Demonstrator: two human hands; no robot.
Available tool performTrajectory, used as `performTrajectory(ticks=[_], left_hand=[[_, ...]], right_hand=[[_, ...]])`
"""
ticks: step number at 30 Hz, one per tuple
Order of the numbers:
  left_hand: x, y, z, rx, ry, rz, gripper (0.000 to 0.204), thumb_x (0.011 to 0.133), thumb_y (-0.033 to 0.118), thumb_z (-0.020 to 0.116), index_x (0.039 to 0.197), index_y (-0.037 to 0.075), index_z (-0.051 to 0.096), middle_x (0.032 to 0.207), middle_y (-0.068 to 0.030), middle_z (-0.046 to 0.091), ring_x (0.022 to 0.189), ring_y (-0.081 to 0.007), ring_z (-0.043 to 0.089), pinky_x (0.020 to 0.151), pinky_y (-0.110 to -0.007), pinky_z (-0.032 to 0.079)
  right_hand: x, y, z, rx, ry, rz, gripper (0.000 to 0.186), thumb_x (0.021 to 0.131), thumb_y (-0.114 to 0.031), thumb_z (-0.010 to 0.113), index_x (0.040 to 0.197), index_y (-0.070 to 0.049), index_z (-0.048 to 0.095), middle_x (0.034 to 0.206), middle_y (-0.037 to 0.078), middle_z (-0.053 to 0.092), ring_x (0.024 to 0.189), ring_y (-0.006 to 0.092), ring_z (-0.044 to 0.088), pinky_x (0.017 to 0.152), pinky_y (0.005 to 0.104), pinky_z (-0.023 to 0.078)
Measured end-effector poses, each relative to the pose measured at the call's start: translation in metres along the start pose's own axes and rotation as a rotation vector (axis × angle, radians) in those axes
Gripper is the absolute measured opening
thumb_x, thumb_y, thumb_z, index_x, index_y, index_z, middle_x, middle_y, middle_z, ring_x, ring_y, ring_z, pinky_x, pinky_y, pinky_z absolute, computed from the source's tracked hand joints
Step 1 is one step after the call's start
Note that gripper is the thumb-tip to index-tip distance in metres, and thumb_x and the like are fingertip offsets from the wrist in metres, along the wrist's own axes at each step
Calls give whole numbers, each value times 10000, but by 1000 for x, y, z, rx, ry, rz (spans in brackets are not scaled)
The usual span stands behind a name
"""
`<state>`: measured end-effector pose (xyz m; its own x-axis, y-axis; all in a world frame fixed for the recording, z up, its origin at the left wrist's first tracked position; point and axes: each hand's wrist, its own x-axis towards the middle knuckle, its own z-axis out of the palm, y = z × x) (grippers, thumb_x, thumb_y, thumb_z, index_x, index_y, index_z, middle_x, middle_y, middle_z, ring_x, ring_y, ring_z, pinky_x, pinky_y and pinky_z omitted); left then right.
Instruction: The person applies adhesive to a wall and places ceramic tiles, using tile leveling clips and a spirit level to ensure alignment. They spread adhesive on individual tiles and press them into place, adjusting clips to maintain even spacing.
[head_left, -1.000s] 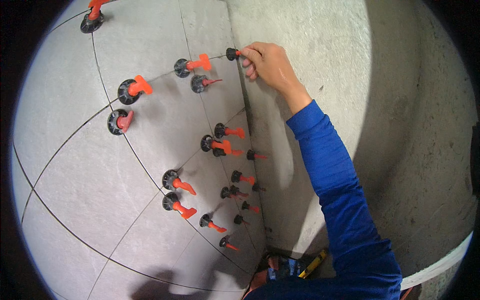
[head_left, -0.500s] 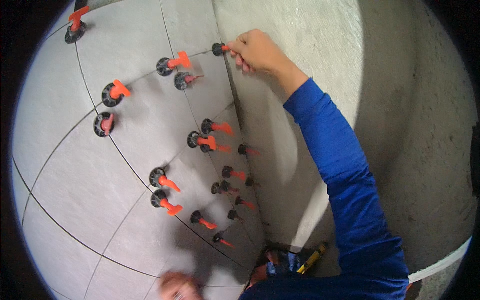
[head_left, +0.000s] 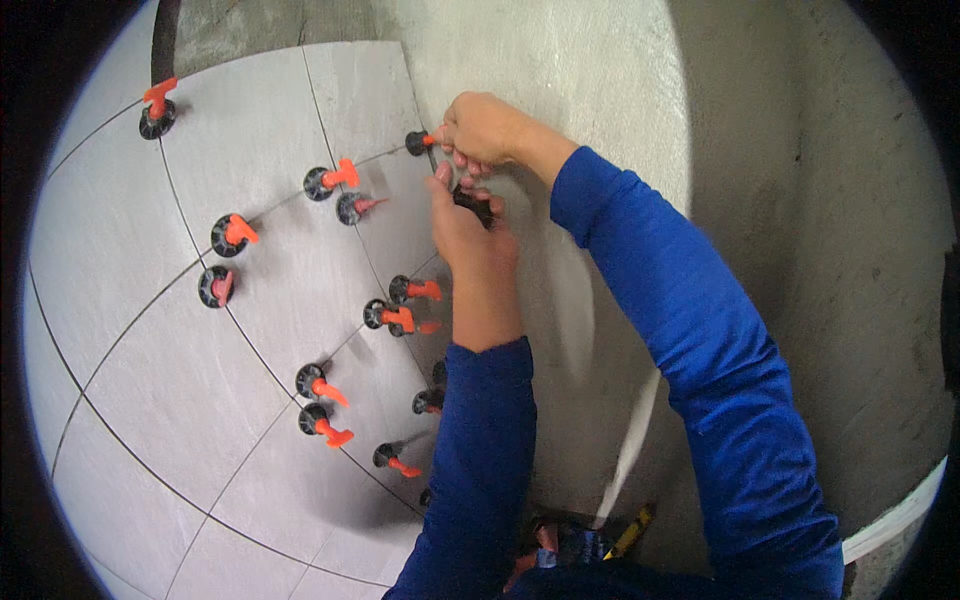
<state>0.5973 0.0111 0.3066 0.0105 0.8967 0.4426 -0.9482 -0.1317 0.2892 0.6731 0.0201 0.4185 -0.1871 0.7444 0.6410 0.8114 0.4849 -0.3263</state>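
Grey tiles (head_left: 270, 370) cover the wall on the left. At their right edge sits a tile leveler (head_left: 418, 143) with a round black base and a red handle. My right hand (head_left: 485, 130) pinches that handle between thumb and fingers. Just below it, my left hand (head_left: 475, 235) is closed around a small black piece (head_left: 472, 206), partly hidden by the fingers. Its thumb points up towards the right hand. Nearest to the left on the same joint is another tile leveler (head_left: 330, 180), its T-shaped handle sticking out.
More tile levelers (head_left: 232, 235) stick out along the joints, several of them lower down (head_left: 388, 316); my left forearm hides some. A rough plastered wall (head_left: 620, 250) meets the tiles on the right. Low down lies a yellow tool (head_left: 630, 532) beside blue and dark items.
My left hand has come up from the bottom edge to beside the right hand, now holding the black piece. The right hand stays at the same handle. The view has shifted, showing bare wall above.
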Motion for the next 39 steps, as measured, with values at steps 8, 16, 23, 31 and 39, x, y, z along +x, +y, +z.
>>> performTrajectory(ticks=[8, 16, 23, 31, 39], left_hand=[[63, 4, -17, -265, -356, -84, 337, 1129, 401, 407, 1113, 90, 537, 857, -11, 529, 664, -92, 484, 495, -213, 385], [60, 4, -18, -447, -377, -238, 286, 1113, 361, 470, 1047, 97, 556, 858, -3, 550, 624, -73, 480, 476, -201, 383], [65, 7, -14, -485, -311, -271, 303, 1104, 373, 497, 1066, 86, 585, 818, 5, 580, 584, -54, 487, 470, -190, 383], [69, -4, -18, -637, -606, -259, 340, 1101, 389, 495, 1148, 62, 579, 815, -3, 548, 541, -40, 447, 414, -155, 352], [70, 9, -4, -700, -318, -326, 258, 1073, 304, 582, 1004, 56, 599, 751, 5, 541, 522, -35, 459, 422, -161, 383]], right_hand=[[3, 1, -6, -59, -19, -46, 366, 992, -277, 622, 841, 21, 772, 734, 154, 748, 633, 270, 729, 670, 405, 588], [4, 4, -7, -44, -24, -91, 330, 939, -249, 632, 853, 36, 776, 802, 183, 759, 720, 319, 742, 711, 430, 589], [16, 9, -7, -123, -70, -143, 281, 984, -172, 611, 850, 45, 729, 719, 89, 696, 585, 158, 596, 534, 337, 470], [20, 1, -15, 142, -174, 84, 223, 947, -137, 643, 837, 47, 704, 700, 75, 643, 529, 133, 494, 482, 306, 391], [19, -1, -14, 74, -170, 126, 241, 956, -147, 658, 779, 13, 690, 635, 34, 583, 526, 117, 491, 468, 295, 358]])
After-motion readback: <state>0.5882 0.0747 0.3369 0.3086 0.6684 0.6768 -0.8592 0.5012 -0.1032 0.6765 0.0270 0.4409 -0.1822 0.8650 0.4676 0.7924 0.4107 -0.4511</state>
